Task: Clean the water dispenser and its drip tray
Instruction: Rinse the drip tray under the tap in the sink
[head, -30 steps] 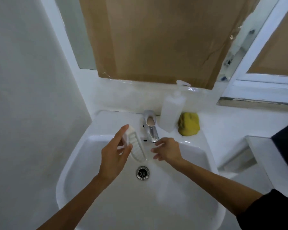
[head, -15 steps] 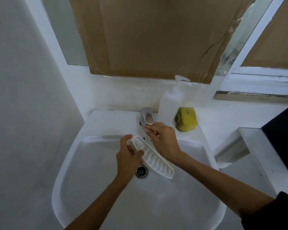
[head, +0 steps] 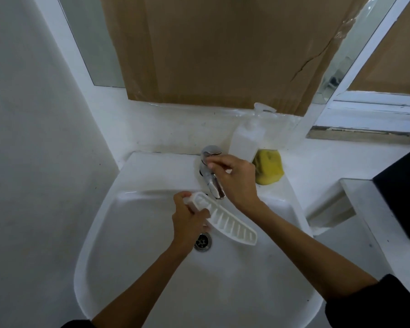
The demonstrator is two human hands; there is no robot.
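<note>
The drip tray [head: 223, 220] is a long, narrow white plastic piece, curved along one edge, with a row of raised ribs running crosswise inside a low rim. It's held up over the basin, ribbed face upward, tilted so its far end sits high near the tap spout and its near end slopes down to the right above the drain. It looks clean and unbroken.

Two bare forearms, no watch/rings visible on left hand [head: 190, 217] or right hand [head: 237, 179]. Dark, approx. black sleeves [head: 374, 301] pushed up near elbows, both sides.
</note>
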